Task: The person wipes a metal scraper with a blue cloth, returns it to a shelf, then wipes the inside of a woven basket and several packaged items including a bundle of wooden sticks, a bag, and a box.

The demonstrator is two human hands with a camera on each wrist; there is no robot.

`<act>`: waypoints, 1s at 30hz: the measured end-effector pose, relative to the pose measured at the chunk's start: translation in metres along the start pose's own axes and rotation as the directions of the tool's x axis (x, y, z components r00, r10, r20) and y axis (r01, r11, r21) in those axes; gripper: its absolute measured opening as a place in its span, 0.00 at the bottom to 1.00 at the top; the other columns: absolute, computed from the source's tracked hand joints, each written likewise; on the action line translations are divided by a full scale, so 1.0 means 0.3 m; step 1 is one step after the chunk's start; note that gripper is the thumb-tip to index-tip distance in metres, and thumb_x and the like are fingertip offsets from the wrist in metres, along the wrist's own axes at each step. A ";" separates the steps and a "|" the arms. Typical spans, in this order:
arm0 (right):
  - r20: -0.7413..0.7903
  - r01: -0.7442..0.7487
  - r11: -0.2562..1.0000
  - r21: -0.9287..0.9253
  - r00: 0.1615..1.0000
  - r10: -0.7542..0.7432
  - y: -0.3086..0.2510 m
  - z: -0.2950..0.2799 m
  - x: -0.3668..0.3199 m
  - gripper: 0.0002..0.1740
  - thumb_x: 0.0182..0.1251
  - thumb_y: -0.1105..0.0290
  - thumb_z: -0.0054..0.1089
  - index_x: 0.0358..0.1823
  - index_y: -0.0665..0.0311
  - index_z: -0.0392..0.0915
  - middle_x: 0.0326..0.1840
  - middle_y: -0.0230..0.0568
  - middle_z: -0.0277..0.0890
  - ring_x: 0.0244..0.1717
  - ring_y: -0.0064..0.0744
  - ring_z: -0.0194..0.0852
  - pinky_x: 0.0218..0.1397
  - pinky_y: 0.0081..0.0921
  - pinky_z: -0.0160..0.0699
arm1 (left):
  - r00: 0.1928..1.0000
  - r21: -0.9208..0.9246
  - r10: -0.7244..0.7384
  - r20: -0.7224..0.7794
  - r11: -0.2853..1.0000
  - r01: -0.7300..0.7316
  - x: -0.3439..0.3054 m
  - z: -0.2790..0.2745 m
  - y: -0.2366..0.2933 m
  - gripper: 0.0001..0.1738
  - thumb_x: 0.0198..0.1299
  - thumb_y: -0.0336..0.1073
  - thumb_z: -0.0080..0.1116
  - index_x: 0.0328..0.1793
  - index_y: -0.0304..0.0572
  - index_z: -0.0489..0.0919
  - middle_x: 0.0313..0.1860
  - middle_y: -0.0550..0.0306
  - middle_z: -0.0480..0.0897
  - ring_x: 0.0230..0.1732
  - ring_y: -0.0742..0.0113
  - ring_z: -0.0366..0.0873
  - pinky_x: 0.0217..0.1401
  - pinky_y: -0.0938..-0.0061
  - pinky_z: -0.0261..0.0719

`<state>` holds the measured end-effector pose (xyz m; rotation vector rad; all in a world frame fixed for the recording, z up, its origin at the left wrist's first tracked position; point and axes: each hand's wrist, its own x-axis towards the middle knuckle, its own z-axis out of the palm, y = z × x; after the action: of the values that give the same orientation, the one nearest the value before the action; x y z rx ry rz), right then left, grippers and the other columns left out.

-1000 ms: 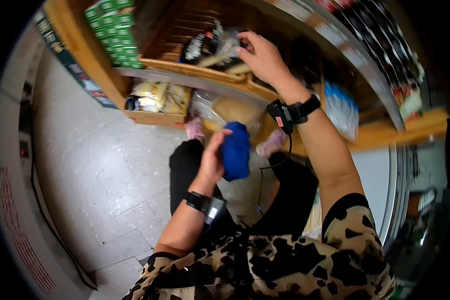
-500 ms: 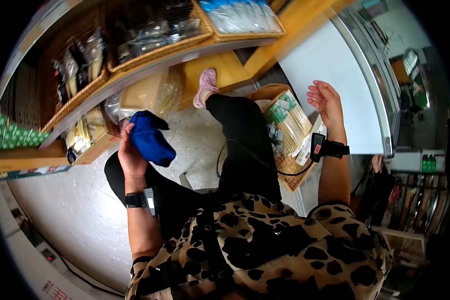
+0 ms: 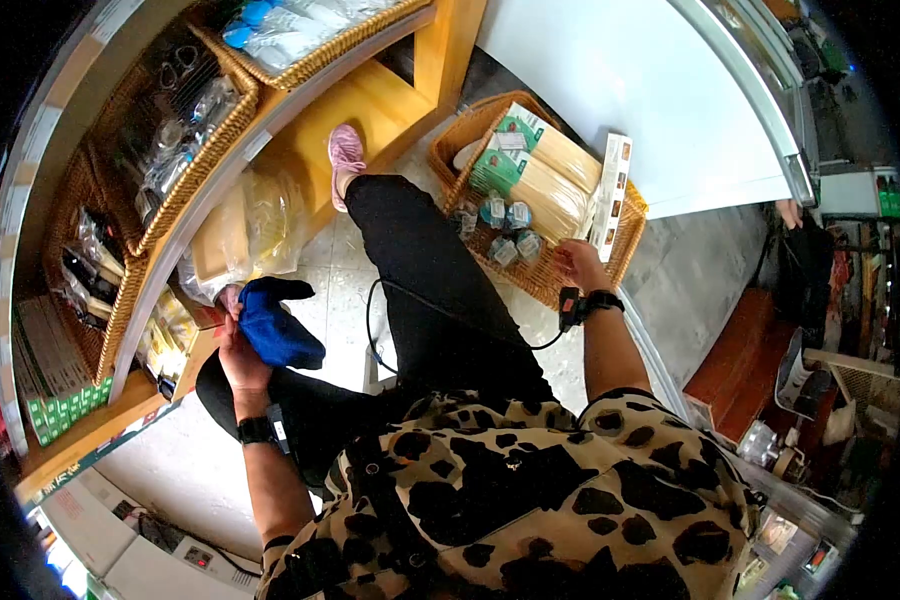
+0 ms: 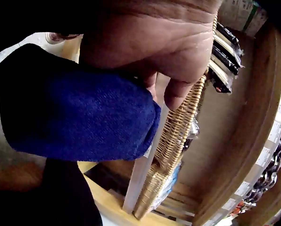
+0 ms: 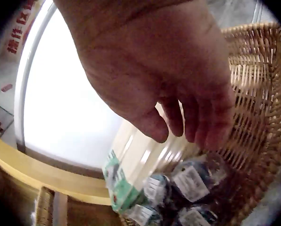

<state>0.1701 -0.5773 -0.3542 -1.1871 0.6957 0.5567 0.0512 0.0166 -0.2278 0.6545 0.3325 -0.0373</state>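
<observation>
The left hand grips a folded blue cloth beside the shelf; in the left wrist view the cloth hangs below the palm of that hand. The right hand is over the near right end of a wicker basket on the floor. Its fingers hang relaxed, holding nothing, above small wrapped items and long plastic packs, as the right wrist view shows the hand. In the basket lie packs of pale sticks, several small wrapped items and a long white box.
A wooden shelf at the left holds wicker baskets with bagged goods. Under it are clear plastic bags and a carton of yellow packets. A white panel stands behind the floor basket. A black cable crosses by the legs.
The view has turned right, towards the floor basket. The right hand has left the shelf basket and come down over the floor basket. The blue cloth stays in the left hand.
</observation>
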 end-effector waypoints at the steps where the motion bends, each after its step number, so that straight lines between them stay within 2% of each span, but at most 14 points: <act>1: -0.109 0.005 0.994 -0.105 0.994 -0.017 0.010 0.044 -0.013 0.10 0.63 0.64 0.55 0.38 0.63 0.70 0.26 0.30 0.65 0.23 0.24 0.64 0.27 0.28 0.69 | 0.999 -0.022 -0.013 -0.044 1.000 0.012 0.008 -0.004 -0.010 0.21 0.66 0.48 0.46 0.57 0.44 0.74 0.58 0.52 0.76 0.61 0.56 0.69 0.67 0.60 0.62; 2: -0.213 -0.003 0.977 -0.212 0.976 -0.043 0.020 0.094 -0.025 0.12 0.63 0.62 0.56 0.40 0.62 0.70 0.26 0.30 0.65 0.23 0.24 0.64 0.27 0.28 0.69 | 0.996 -0.046 -0.025 -0.088 0.999 0.021 0.016 -0.016 -0.026 0.21 0.66 0.48 0.46 0.57 0.44 0.74 0.58 0.52 0.75 0.61 0.55 0.69 0.67 0.59 0.62; 5: -0.268 0.051 0.947 -0.317 0.953 -0.141 0.111 0.071 0.113 0.21 0.62 0.57 0.59 0.48 0.62 0.68 0.31 0.34 0.69 0.28 0.26 0.67 0.28 0.28 0.72 | 0.989 -0.024 -0.052 -0.142 0.999 0.049 0.023 0.037 -0.050 0.21 0.66 0.48 0.45 0.57 0.44 0.74 0.58 0.52 0.75 0.61 0.55 0.69 0.67 0.58 0.62; 8: -0.219 0.209 0.922 -0.326 0.932 -0.289 0.088 0.183 0.091 0.30 0.59 0.54 0.63 0.58 0.62 0.64 0.39 0.40 0.72 0.31 0.29 0.68 0.28 0.29 0.74 | 0.993 -0.034 -0.074 -0.094 0.997 0.071 0.028 0.016 -0.067 0.21 0.66 0.47 0.44 0.57 0.44 0.74 0.58 0.52 0.75 0.61 0.55 0.69 0.66 0.58 0.62; 9: -0.281 0.099 0.926 -0.364 0.937 -0.210 0.089 0.195 0.109 0.35 0.57 0.54 0.65 0.62 0.61 0.63 0.48 0.44 0.72 0.34 0.32 0.71 0.30 0.31 0.77 | 0.995 -0.050 -0.079 -0.067 0.996 0.075 0.029 0.014 -0.070 0.21 0.66 0.47 0.44 0.57 0.44 0.74 0.58 0.52 0.75 0.61 0.55 0.69 0.66 0.59 0.62; 11: -0.229 0.077 0.789 -0.610 0.936 -0.268 0.101 0.181 0.152 0.35 0.58 0.56 0.65 0.63 0.61 0.63 0.49 0.44 0.72 0.36 0.32 0.72 0.30 0.30 0.77 | 0.986 -0.007 -0.055 -0.155 0.998 0.055 0.023 0.012 -0.075 0.20 0.66 0.47 0.43 0.57 0.44 0.74 0.58 0.52 0.75 0.60 0.55 0.69 0.66 0.59 0.62; 13: -0.204 0.061 0.746 -0.663 0.944 -0.259 0.092 0.198 0.141 0.34 0.58 0.57 0.65 0.63 0.61 0.63 0.50 0.44 0.72 0.38 0.33 0.73 0.30 0.31 0.78 | 0.982 0.026 -0.039 -0.183 0.999 0.044 0.021 0.032 -0.077 0.20 0.66 0.46 0.43 0.56 0.44 0.74 0.57 0.53 0.75 0.60 0.56 0.70 0.66 0.59 0.63; 15: -0.213 0.047 0.837 -0.545 0.958 -0.192 0.084 0.218 0.111 0.34 0.58 0.58 0.65 0.63 0.61 0.64 0.51 0.44 0.72 0.38 0.34 0.75 0.30 0.32 0.79 | 0.988 0.048 -0.034 -0.152 0.998 0.041 0.020 0.045 -0.071 0.19 0.66 0.46 0.44 0.55 0.44 0.75 0.57 0.53 0.76 0.60 0.56 0.70 0.66 0.59 0.63; 18: -0.244 0.045 0.847 -0.530 0.948 -0.203 0.094 0.217 0.120 0.32 0.58 0.60 0.64 0.62 0.61 0.65 0.48 0.43 0.73 0.37 0.34 0.75 0.30 0.34 0.80 | 0.983 0.000 -0.037 -0.179 0.999 0.038 0.026 0.009 -0.071 0.18 0.66 0.46 0.44 0.54 0.44 0.75 0.56 0.53 0.76 0.59 0.56 0.70 0.65 0.59 0.64; 21: -0.240 0.133 0.866 -0.481 0.930 -0.277 0.077 0.249 0.062 0.28 0.59 0.61 0.62 0.60 0.61 0.67 0.43 0.41 0.75 0.35 0.33 0.75 0.29 0.34 0.79 | 0.979 0.001 -0.049 -0.197 0.999 0.050 0.019 0.022 -0.071 0.18 0.66 0.46 0.45 0.53 0.44 0.75 0.55 0.53 0.76 0.59 0.56 0.70 0.65 0.60 0.64; 24: -0.285 0.072 0.894 -0.442 0.934 -0.217 0.086 0.224 0.085 0.26 0.60 0.60 0.60 0.58 0.61 0.68 0.44 0.41 0.74 0.37 0.33 0.75 0.29 0.34 0.78 | 0.986 0.002 -0.037 -0.165 0.999 0.038 0.013 0.027 -0.068 0.18 0.65 0.46 0.46 0.53 0.43 0.75 0.54 0.53 0.76 0.58 0.56 0.71 0.64 0.60 0.65; 27: -0.340 0.001 0.854 -0.521 0.917 -0.208 0.064 0.180 0.093 0.27 0.60 0.60 0.58 0.59 0.61 0.66 0.43 0.42 0.74 0.37 0.33 0.74 0.30 0.34 0.78 | 0.992 -0.015 -0.024 -0.122 1.000 0.023 0.017 0.018 -0.066 0.18 0.65 0.46 0.47 0.52 0.43 0.75 0.53 0.53 0.77 0.57 0.56 0.71 0.63 0.61 0.65; 30: -0.304 0.118 0.842 -0.527 0.898 -0.317 0.073 0.108 0.096 0.28 0.59 0.59 0.55 0.60 0.61 0.63 0.41 0.41 0.73 0.38 0.32 0.73 0.31 0.34 0.78 | 0.981 -0.011 -0.036 -0.193 0.999 0.035 0.015 0.014 -0.062 0.18 0.64 0.46 0.48 0.52 0.43 0.76 0.53 0.54 0.77 0.56 0.57 0.72 0.63 0.61 0.66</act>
<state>0.1800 -0.5390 -0.3826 -1.8754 0.7494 0.3107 0.0541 -0.0004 -0.2370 0.6456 0.5312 -0.0066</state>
